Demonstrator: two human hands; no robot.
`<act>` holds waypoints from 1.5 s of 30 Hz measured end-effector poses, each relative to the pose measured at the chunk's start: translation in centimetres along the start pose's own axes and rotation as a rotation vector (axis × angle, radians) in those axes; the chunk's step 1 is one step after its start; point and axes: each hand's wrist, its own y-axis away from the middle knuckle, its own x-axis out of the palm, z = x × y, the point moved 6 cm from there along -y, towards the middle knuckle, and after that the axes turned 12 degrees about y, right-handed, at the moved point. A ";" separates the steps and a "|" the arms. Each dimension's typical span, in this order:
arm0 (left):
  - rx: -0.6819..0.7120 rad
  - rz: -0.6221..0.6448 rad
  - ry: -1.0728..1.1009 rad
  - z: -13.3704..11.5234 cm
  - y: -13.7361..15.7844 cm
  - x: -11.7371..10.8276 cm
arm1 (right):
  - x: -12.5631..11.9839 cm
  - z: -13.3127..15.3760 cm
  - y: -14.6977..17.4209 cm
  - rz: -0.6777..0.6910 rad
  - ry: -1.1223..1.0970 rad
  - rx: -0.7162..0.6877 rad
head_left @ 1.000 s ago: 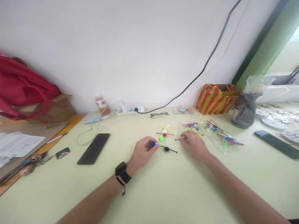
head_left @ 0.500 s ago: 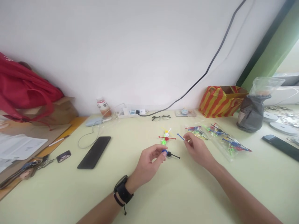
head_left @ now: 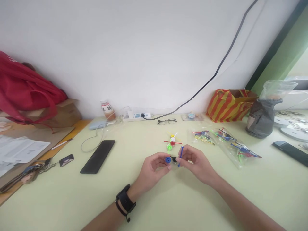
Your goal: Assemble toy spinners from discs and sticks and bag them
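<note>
A small round blue plastic disc is pinched between the thumb and fingers of my left hand. My right hand, close beside it, grips a thin blue plastic arrow held nearly upright. Between the two hands a black round piece shows, partly covered by my right thumb; I cannot tell whether it is touched. Just beyond my fingers lie a red arrow spinner, a green spinner piece and white and yellow ones.
Clear bags of coloured spinner parts lie to the right. Glasses and a power strip stand along the wall. A black phone lies left, with keys beyond it. A striped bag stands back right.
My right hand has come left with the blue arrow, which has turned from slanted to nearly upright. The blue disc in my left hand has tilted so its hollow face shows.
</note>
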 end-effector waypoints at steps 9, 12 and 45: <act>0.022 0.078 0.042 -0.6 0.2 1.0 | 2.4 -0.8 0.6 0.009 -0.305 0.127; 0.001 0.076 0.030 -0.2 0.2 0.9 | 2.9 -1.4 0.5 0.062 -0.339 0.165; 0.069 0.043 -0.179 -0.7 0.0 -0.5 | 1.2 -0.3 0.6 0.039 0.237 -0.090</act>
